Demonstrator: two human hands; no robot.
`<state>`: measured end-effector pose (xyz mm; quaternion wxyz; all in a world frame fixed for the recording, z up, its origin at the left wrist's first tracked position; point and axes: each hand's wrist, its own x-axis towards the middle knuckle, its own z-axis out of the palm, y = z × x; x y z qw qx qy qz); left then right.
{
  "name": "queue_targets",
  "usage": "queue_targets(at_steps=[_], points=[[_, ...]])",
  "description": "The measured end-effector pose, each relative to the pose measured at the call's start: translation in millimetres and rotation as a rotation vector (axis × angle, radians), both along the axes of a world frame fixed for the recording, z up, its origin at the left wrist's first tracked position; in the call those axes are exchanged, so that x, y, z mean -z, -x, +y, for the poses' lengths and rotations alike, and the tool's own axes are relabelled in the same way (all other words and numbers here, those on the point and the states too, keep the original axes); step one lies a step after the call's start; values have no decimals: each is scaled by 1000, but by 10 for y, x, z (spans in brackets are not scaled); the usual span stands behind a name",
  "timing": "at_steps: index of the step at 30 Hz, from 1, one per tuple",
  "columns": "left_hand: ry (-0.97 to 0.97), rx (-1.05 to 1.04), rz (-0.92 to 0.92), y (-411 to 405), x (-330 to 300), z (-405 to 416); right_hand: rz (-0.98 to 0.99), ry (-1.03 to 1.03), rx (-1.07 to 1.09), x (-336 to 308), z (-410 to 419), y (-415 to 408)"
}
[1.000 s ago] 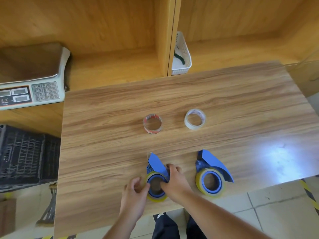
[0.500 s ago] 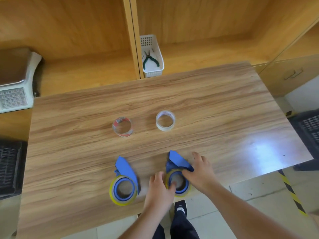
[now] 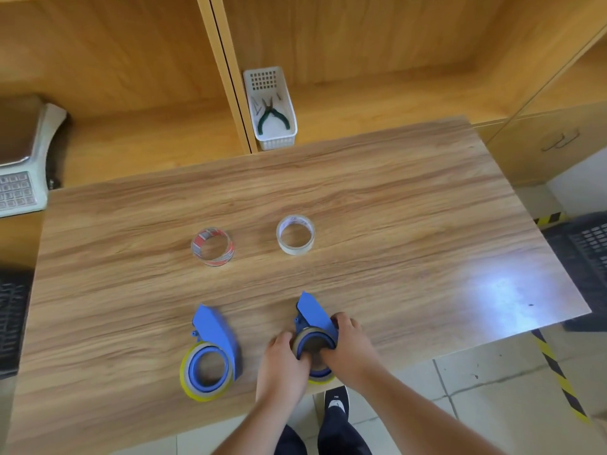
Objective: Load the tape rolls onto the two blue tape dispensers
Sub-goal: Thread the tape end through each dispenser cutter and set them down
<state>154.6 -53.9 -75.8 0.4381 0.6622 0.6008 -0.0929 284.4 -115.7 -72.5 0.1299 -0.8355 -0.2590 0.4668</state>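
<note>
Two blue tape dispensers lie near the front edge of the wooden table (image 3: pixel 410 224). The left dispenser (image 3: pixel 213 336) carries a yellowish tape roll (image 3: pixel 189 379) and lies untouched. The right dispenser (image 3: pixel 313 315) also has a yellowish roll around its hub, mostly covered by my hands. My left hand (image 3: pixel 282 366) presses on its left side and my right hand (image 3: pixel 351 349) grips its right side, fingers reaching into the hub. Two loose rolls sit mid-table: a clear one with red print (image 3: pixel 213 246) and a whitish clear one (image 3: pixel 295 234).
A white basket (image 3: pixel 279 139) holding green-handled pliers (image 3: pixel 272 117) stands on the shelf behind the table. A weighing scale (image 3: pixel 19 178) sits at the far left. Black crates are on the floor at both sides. My legs and a shoe show below the table edge.
Both hands left the left dispenser, moved to the right one, and have now closed onto its roll. The camera has shifted to the right.
</note>
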Motion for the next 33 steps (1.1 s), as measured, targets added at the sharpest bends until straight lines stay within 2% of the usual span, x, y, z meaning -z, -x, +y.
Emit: queue_targets(at_steps=[8,15,22,26,30,33], points=[[-119,-39,-93,5,-424,-8,169,-92,246,-333,102,-124],[-153,-143,-325,91,-1237,101,378,-392,451,-947,98,-156],[-264,-274,-531,87,-1915,-126,475,-678,632,-1506,116,-86],[-340,-236,-669,167,-2161,-240,669,-747,571,-1789,87,-139],[-506,13,-714,361,-2488,-125,897,-696,345,-2090,-17,-215],[-498,187,-694,430,-2757,-64,987,-644,178,-2232,-73,-239]])
